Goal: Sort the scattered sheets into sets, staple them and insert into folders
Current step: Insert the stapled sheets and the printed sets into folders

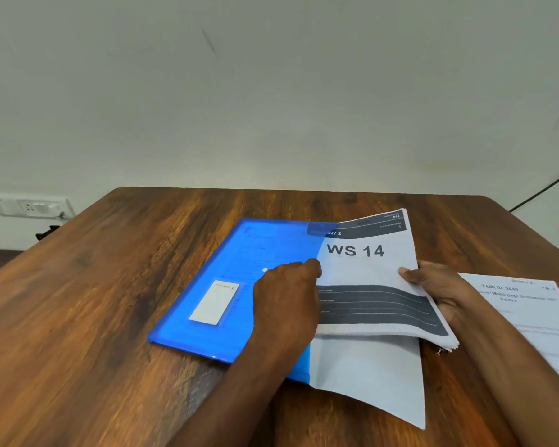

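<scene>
One blue folder lies flat on the table, a white label on its cover. I see my left hand resting on its open right edge, fingers curled at the flap. A stack of sheets headed "WS 14" sits partly inside that edge, its right side raised off the table. My right hand pinches the stack's right edge, thumb on top. Farthest right, another sheet lies flat under my right forearm.
</scene>
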{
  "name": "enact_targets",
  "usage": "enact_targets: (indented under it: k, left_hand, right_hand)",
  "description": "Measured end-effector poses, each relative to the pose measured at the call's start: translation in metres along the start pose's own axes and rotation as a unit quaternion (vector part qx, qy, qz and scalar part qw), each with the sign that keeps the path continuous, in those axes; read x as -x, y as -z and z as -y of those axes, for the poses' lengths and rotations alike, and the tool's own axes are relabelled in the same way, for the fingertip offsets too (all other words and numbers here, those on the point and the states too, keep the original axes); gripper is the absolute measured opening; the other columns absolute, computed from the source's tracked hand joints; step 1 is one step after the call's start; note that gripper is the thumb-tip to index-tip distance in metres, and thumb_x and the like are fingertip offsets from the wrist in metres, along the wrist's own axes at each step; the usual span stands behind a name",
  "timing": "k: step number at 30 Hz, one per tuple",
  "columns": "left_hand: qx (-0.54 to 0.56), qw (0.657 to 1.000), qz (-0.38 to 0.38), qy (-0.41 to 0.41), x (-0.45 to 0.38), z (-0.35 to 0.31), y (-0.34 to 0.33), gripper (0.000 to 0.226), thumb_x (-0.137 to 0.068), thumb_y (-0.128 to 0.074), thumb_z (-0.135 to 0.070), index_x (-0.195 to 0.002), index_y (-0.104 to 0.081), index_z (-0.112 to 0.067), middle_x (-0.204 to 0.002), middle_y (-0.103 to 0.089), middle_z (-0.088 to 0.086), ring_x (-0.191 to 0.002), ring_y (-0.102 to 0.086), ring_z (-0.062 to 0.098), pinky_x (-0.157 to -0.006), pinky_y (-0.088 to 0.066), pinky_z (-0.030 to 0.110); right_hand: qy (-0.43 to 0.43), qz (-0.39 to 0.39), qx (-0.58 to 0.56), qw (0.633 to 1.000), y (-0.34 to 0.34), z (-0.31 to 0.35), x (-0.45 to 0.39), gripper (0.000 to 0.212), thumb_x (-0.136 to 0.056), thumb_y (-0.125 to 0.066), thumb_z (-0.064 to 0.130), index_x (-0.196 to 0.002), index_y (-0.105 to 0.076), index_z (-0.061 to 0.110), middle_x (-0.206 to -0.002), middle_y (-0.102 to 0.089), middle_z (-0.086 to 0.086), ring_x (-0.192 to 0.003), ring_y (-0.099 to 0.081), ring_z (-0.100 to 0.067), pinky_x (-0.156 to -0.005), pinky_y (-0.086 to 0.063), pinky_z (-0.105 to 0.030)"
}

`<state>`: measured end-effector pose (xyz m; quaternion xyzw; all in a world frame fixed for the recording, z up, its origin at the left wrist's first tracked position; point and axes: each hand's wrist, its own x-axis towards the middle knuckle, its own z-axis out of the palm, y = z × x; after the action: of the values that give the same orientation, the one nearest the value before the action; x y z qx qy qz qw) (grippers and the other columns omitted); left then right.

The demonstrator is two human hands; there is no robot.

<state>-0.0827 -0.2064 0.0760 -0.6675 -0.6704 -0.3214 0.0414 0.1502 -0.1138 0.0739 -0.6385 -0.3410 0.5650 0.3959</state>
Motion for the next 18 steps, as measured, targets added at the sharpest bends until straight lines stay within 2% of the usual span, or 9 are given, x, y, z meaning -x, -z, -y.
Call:
enact_targets:
  k: [2, 4, 6, 9, 11, 13, 14, 16, 18]
  left_hand:
    - [0.011, 1.0, 0.0, 0.003, 0.0, -0.003, 0.001, 0.019, -0.101, -0.058, -0.018, -0.114, -0.07, -0.025, -0.099, -0.075, -0.002, -0.089, -0.066, 0.02, -0.069, -0.038, 0.031]
    - [0.014, 1.0, -0.002, 0.003, 0.0, -0.005, 0.001, 0.017, -0.1, -0.059, -0.017, -0.109, -0.071, -0.024, -0.094, -0.075, -0.001, -0.085, -0.066, 0.022, -0.067, -0.044, 0.035]
    - [0.011, 1.0, -0.01, -0.005, 0.001, -0.004, -0.001, 0.014, -0.097, -0.061, -0.016, -0.102, -0.072, -0.024, -0.087, -0.075, 0.0, -0.08, -0.068, 0.025, -0.065, -0.051, 0.039]
    - [0.003, 1.0, -0.008, 0.001, -0.001, -0.002, -0.008, 0.012, -0.094, -0.064, -0.015, -0.096, -0.072, -0.024, -0.08, -0.073, -0.002, -0.073, -0.066, 0.024, -0.063, -0.055, 0.041]
    - [-0.003, 1.0, -0.013, 0.0, -0.002, -0.001, -0.011, 0.01, -0.088, -0.071, -0.014, -0.088, -0.072, -0.024, -0.071, -0.071, -0.003, -0.064, -0.064, 0.022, -0.055, -0.053, 0.037]
    - [-0.005, 1.0, -0.013, -0.005, -0.002, -0.002, -0.015, 0.011, -0.085, -0.075, -0.013, -0.085, -0.072, -0.024, -0.069, -0.07, -0.004, -0.061, -0.064, 0.021, -0.052, -0.049, 0.034]
    - [-0.004, 1.0, -0.009, -0.009, -0.002, -0.003, -0.016, 0.011, -0.086, -0.076, -0.013, -0.085, -0.072, -0.024, -0.07, -0.071, -0.004, -0.062, -0.064, 0.021, -0.053, -0.049, 0.034]
    - [-0.013, 1.0, 0.006, -0.019, -0.001, -0.006, -0.016, 0.014, -0.081, -0.079, -0.013, -0.082, -0.07, -0.025, -0.068, -0.069, -0.005, -0.06, -0.064, 0.021, -0.049, -0.049, 0.033]
    - [-0.028, 0.999, 0.003, -0.039, -0.001, -0.009, -0.017, 0.019, -0.073, -0.083, -0.014, -0.076, -0.068, -0.026, -0.063, -0.067, -0.005, -0.055, -0.062, 0.022, -0.045, -0.044, 0.03]
  right_hand:
    - [-0.008, 0.017, -0.015, 1.0, -0.006, -0.002, 0.002, 0.011, -0.103, -0.061, 0.006, -0.113, -0.065, 0.005, -0.109, -0.072, -0.022, -0.091, -0.069, -0.041, -0.062, -0.062, -0.046]
    - [-0.019, 0.033, -0.028, 0.999, -0.013, -0.006, 0.001, 0.018, -0.102, -0.061, 0.006, -0.121, -0.065, 0.007, -0.117, -0.072, -0.023, -0.105, -0.069, -0.046, -0.079, -0.06, -0.054]
    - [-0.012, 0.036, -0.026, 0.999, -0.02, -0.009, -0.001, 0.022, -0.102, -0.061, 0.006, -0.123, -0.065, 0.006, -0.118, -0.073, -0.022, -0.112, -0.068, -0.048, -0.087, -0.058, -0.057]
    - [0.007, 0.023, -0.009, 1.0, -0.03, -0.012, -0.003, 0.02, -0.1, -0.065, 0.009, -0.12, -0.067, 0.006, -0.116, -0.074, -0.019, -0.109, -0.069, -0.047, -0.09, -0.059, -0.057]
    - [0.026, 0.008, 0.003, 1.0, -0.037, -0.014, -0.005, 0.024, -0.101, -0.066, 0.012, -0.124, -0.065, 0.006, -0.116, -0.073, -0.016, -0.105, -0.069, -0.042, -0.09, -0.06, -0.056]
    - [0.041, -0.004, -0.003, 0.999, -0.044, -0.016, -0.003, 0.022, -0.102, -0.065, 0.013, -0.124, -0.063, 0.009, -0.114, -0.072, -0.011, -0.098, -0.07, -0.037, -0.079, -0.062, -0.048]
    - [0.044, -0.011, -0.013, 0.999, -0.049, -0.018, -0.002, 0.021, -0.102, -0.064, 0.012, -0.123, -0.063, 0.011, -0.114, -0.072, -0.01, -0.097, -0.071, -0.036, -0.076, -0.062, -0.046]
    - [0.048, -0.013, -0.033, 0.998, -0.059, -0.022, 0.003, 0.019, -0.103, -0.062, 0.008, -0.121, -0.064, 0.013, -0.117, -0.073, -0.011, -0.098, -0.072, -0.037, -0.082, -0.063, -0.049]
    - [0.054, 0.014, -0.04, 0.998, -0.07, -0.028, 0.005, 0.021, -0.103, -0.058, 0.002, -0.121, -0.065, 0.01, -0.117, -0.074, -0.014, -0.097, -0.074, -0.037, -0.08, -0.063, -0.047]
